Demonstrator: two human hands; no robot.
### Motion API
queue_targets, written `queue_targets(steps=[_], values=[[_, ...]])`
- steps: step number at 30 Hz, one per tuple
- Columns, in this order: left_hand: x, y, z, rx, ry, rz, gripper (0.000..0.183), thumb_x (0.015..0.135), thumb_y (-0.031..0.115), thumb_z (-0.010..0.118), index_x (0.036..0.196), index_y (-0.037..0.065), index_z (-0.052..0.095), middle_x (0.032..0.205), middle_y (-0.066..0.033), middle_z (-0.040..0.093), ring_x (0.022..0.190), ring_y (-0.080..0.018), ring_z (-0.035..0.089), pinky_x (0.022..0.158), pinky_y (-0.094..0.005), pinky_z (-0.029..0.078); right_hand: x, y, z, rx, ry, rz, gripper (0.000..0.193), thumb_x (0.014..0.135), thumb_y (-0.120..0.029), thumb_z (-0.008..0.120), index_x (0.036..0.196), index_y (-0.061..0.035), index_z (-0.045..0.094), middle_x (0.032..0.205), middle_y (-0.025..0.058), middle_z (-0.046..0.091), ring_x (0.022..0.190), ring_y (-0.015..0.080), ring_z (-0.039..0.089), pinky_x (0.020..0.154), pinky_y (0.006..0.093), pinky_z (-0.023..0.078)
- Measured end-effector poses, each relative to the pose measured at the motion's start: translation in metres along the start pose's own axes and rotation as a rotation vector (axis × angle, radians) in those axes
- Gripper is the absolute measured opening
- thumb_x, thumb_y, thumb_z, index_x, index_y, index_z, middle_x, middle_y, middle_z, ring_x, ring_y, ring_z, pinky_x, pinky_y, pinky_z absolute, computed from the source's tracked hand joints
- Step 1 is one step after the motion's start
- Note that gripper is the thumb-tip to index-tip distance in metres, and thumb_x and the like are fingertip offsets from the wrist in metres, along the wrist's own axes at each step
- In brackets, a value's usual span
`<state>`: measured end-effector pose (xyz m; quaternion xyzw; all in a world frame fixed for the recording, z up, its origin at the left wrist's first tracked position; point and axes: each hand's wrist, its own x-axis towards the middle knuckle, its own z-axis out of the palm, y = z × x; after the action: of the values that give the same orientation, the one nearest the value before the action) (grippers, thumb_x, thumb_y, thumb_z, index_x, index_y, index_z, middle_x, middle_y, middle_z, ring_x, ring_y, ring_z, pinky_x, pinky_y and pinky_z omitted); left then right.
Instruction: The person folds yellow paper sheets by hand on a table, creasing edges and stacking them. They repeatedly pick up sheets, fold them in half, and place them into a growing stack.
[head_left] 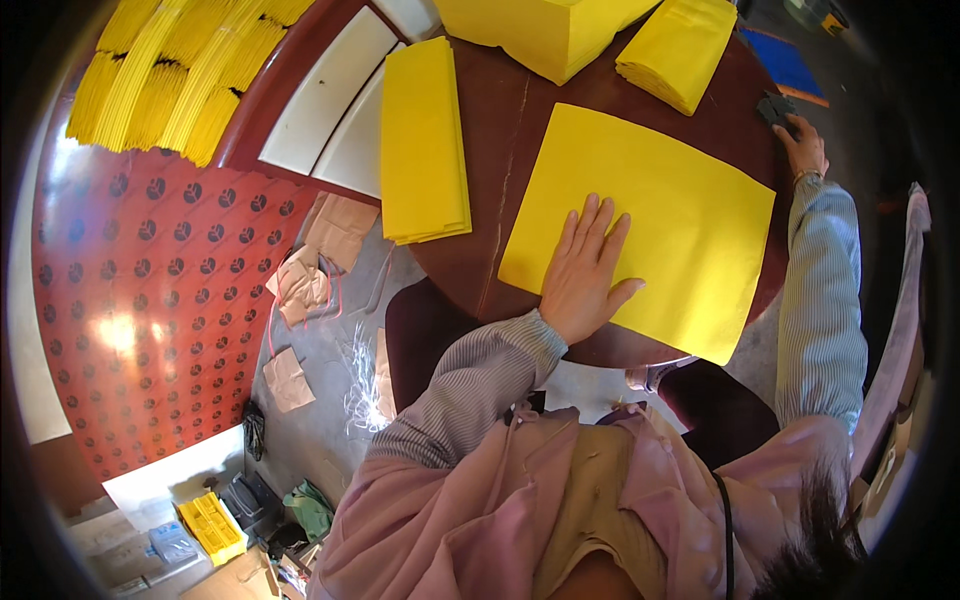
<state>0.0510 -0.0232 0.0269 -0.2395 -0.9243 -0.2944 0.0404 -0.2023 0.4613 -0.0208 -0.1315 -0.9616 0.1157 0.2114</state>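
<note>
- The left hand (588, 265) is open and flat, fingers spread, palm down on the yellow sheet (690, 230), which runs out beyond its fingertips and to its right.
- The right hand (803, 150) is at the desk's far-right edge, past the sheet's corner, its fingers at a small dark object (773, 107); whether it grips that or only touches it, I cannot tell.
- Judging by how things lie, the sheet under the left hand is laid out but not yet folded; whether it is 1 layer or more is unclear.
- Seemingly done: a narrow yellow stack (422, 140) to the left of the left hand, and a yellow folded bundle (680, 50) beyond it, with rounded, layered ends.
- How many pieces are left does not show; a big yellow block (545, 35) sits ahead of the left hand, its contents unclear.
- The sheet looks matte and paper-like, 4-sided, smooth, with a soft sheen on its right part.
- The desk (490, 130) under both hands is dark red, round-edged, with a pale crack-like line left of the left hand.
</note>
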Motion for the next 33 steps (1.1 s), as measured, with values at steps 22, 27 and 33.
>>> queue_targets(steps=[22,27,33], values=[[-0.101,-0.112,-0.163,0.014,0.468,-0.122,0.039,0.085,0.001,0.078,0.123,0.009,0.075,0.140,-0.0141,0.067,0.145,-0.0365,0.052,0.119,-0.0468,0.042,-0.332,-0.332,-0.150,1.091,-0.435,-0.282,0.019,0.098,0.001,0.069,0.117,-0.0025,0.074,0.117,0.0117,0.072,0.104,0.0223,0.070,0.089,0.0307,0.056],[-0.087,-0.147,-0.171,-0.090,0.297,-0.077,0.051,0.081,0.002,0.085,0.130,0.010,0.072,0.145,-0.0145,0.064,0.149,-0.0353,0.047,0.121,-0.0450,0.042,-0.314,-0.423,-0.102,1.198,-0.489,-0.303,0.023,0.097,0.000,0.069,0.120,-0.0046,0.073,0.112,0.0115,0.072,0.099,0.0202,0.071,0.085,0.0299,0.057],[-0.081,-0.170,-0.161,-0.146,0.298,-0.018,0.045,0.080,0.001,0.086,0.122,0.006,0.069,0.145,-0.0149,0.064,0.147,-0.0361,0.050,0.117,-0.0437,0.047,-0.310,-0.449,-0.044,1.259,-0.616,-0.066,0.015,0.097,-0.004,0.072,0.111,-0.0027,0.071,0.103,0.0105,0.067,0.091,0.0211,0.072,0.080,0.0315,0.058]])
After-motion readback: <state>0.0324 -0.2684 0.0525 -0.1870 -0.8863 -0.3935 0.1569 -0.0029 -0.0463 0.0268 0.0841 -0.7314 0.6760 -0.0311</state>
